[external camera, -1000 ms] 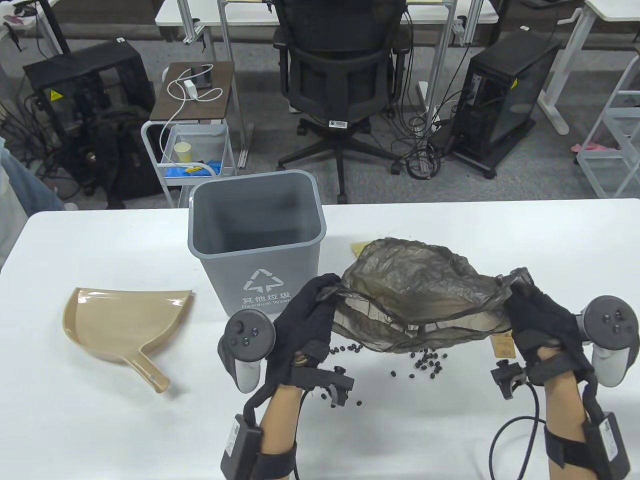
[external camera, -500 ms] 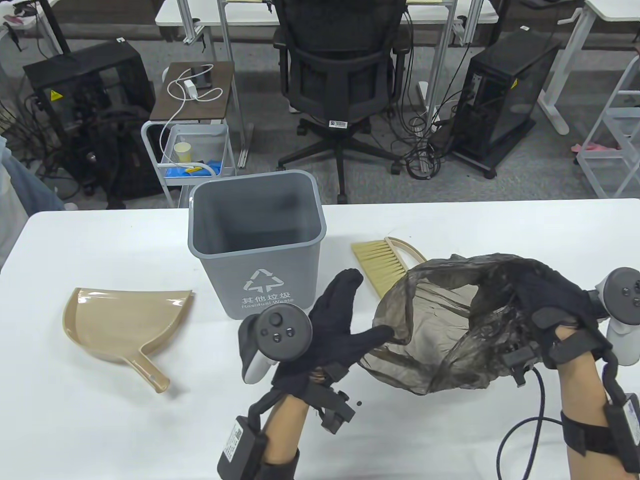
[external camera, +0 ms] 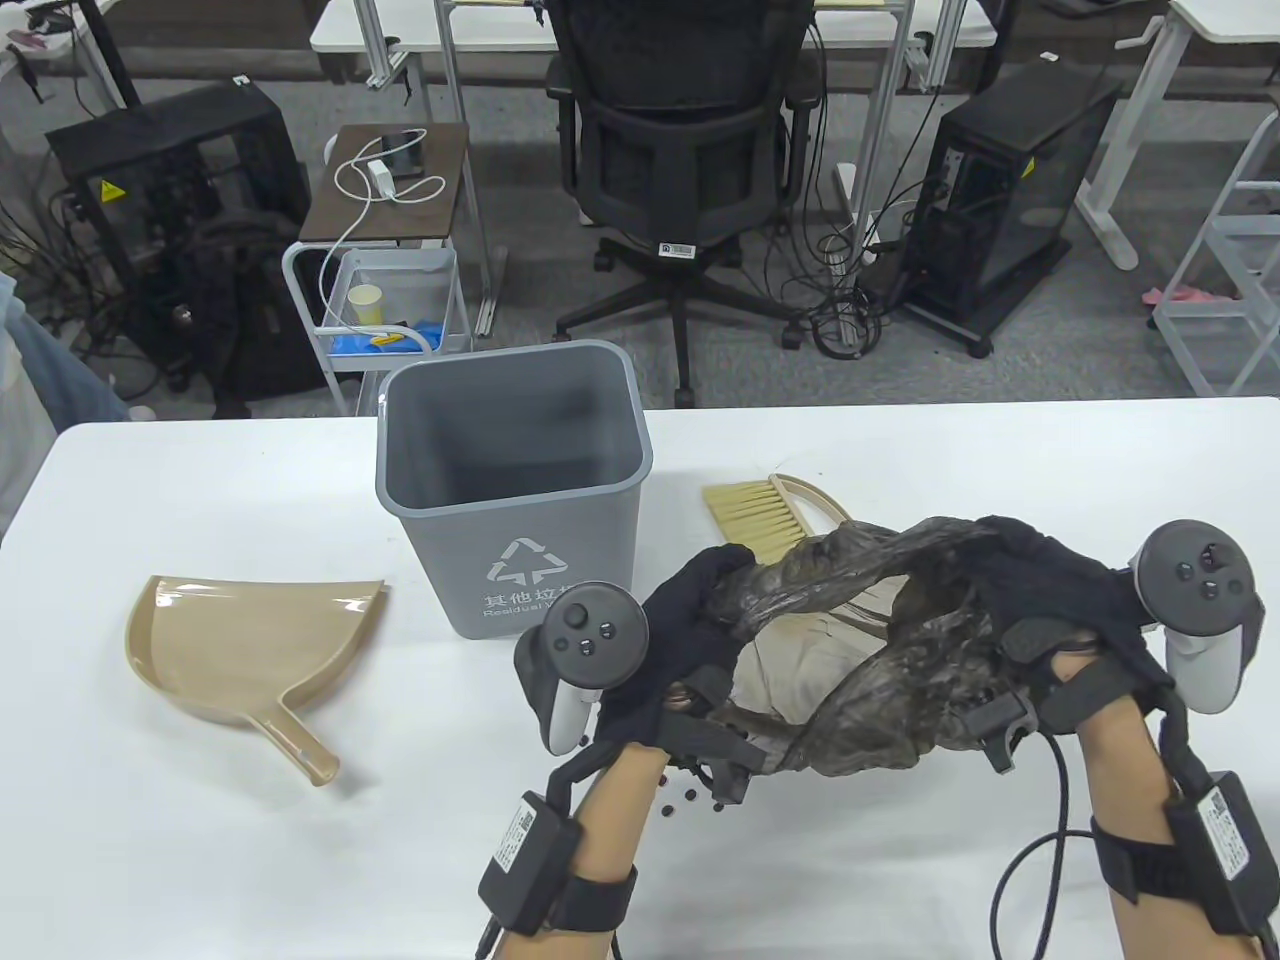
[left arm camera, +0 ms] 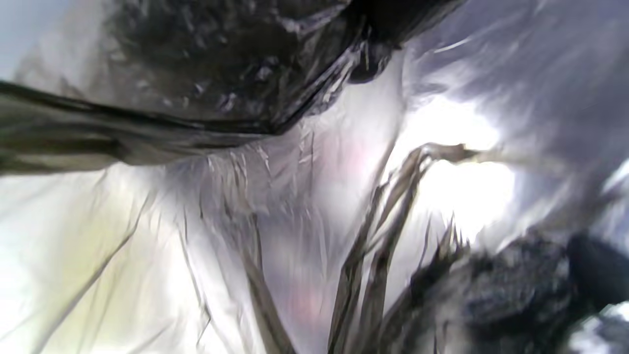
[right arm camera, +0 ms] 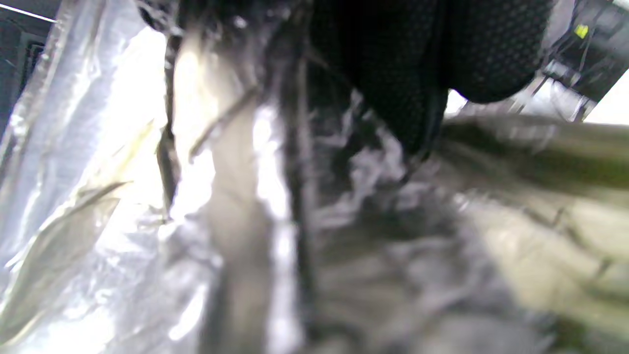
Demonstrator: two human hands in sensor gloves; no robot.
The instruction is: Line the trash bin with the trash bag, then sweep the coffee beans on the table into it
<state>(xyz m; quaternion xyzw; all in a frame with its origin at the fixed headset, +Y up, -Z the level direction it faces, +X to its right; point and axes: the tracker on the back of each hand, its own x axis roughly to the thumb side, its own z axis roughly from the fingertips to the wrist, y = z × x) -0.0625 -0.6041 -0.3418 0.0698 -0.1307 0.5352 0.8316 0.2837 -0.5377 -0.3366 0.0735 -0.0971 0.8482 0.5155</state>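
Both my hands are on the bag [external camera: 880, 640] again. Half a second ago my left hand [external camera: 690, 640] was off it, fingers spread in the air beside the film; now its grip is closed on the bag's left edge, just in front of the bin [external camera: 515, 490]. My right hand [external camera: 1040, 600] keeps its grip on the right side, fingers curled into the plastic.

The bag itself has changed shape. A second ago it was stretched wide between my hands like a sheet; then it hung as an open pouch from the right hand alone; now it is bunched and twisted into a rope along the top, with a loose opening below through which I see the white counter [external camera: 250, 850]. Both wrist views are filled with crinkled film close to the lens, so they tell me little beyond that.

I judge that I am hunting for the mouth of the bag and have not yet got it open square. The bin is unlined, standing upright near the middle of the counter, just left of my left hand.

A few beans [external camera: 690, 798] show by my left wrist; the rest are hidden under the bag. The brush [external camera: 752, 512] lies behind the bag, and the dustpan [external camera: 250, 640] sits well apart at the left, where it was before.
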